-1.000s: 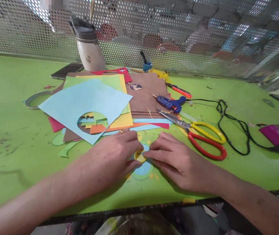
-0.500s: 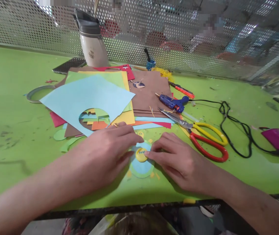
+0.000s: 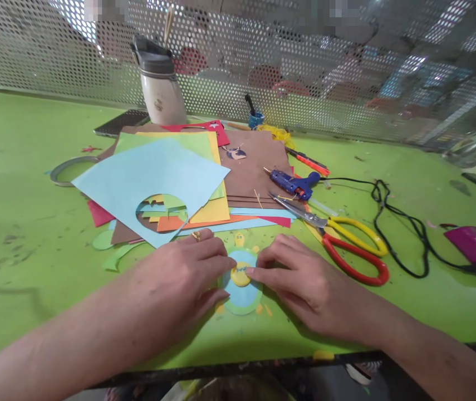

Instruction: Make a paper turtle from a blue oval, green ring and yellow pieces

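Note:
A paper turtle [image 3: 241,302] lies flat near the table's front edge. It has a pale-blue oval on a green one, with a yellow head and feet. At its middle sits a yellow paper circle [image 3: 241,279] with blue writing. My left hand [image 3: 191,273], wearing a ring, reaches in from the left. Its index fingertip touches the circle's left edge, and its thumb is apart, over the turtle's side. From the right, my right hand [image 3: 296,275] has its fingers curled together, one fingertip pressing the circle's right edge. The fingers hide parts of the turtle's sides.
Beyond my hands lies a pile of coloured paper, topped by a light-blue sheet [image 3: 154,167] with a round hole. Scissors [image 3: 338,239], a blue glue gun [image 3: 296,182] and its black cord [image 3: 419,228] lie rightward. A tumbler [image 3: 160,92] stands by the perforated metal screen [image 3: 229,72].
My left index finger has come down from the turtle's top to the yellow circle's left edge, uncovering the turtle's head. My right fingertip stays on the circle. The view has tilted slightly upward.

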Available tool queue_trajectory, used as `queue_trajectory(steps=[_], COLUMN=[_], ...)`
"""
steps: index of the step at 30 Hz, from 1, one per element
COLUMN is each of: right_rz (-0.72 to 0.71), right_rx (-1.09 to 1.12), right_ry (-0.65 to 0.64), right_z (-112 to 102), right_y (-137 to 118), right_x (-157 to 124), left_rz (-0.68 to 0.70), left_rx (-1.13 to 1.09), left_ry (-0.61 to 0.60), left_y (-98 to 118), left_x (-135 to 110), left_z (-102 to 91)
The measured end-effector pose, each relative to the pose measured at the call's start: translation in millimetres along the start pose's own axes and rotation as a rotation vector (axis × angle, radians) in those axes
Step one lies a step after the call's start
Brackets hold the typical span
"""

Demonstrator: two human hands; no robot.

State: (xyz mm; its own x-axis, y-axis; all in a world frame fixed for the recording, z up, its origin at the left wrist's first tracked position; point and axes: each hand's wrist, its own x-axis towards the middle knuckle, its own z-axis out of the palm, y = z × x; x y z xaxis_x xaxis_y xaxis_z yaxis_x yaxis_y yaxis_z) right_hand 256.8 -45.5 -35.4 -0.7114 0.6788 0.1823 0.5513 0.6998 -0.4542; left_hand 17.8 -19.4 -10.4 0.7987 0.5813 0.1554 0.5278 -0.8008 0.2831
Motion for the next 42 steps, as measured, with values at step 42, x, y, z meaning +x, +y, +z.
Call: queue_trajectory(steps=[42], right_rz=[0.163], right_rx=[-0.026], right_ry=[0.042], right_z=[5.0], right_y=[2.1], right_x=[5.0], left_rz=[0.142], left_rx=[0.107], left_ry=[0.11], left_y=[5.8], left_x=[-19.6], left_z=[35.8])
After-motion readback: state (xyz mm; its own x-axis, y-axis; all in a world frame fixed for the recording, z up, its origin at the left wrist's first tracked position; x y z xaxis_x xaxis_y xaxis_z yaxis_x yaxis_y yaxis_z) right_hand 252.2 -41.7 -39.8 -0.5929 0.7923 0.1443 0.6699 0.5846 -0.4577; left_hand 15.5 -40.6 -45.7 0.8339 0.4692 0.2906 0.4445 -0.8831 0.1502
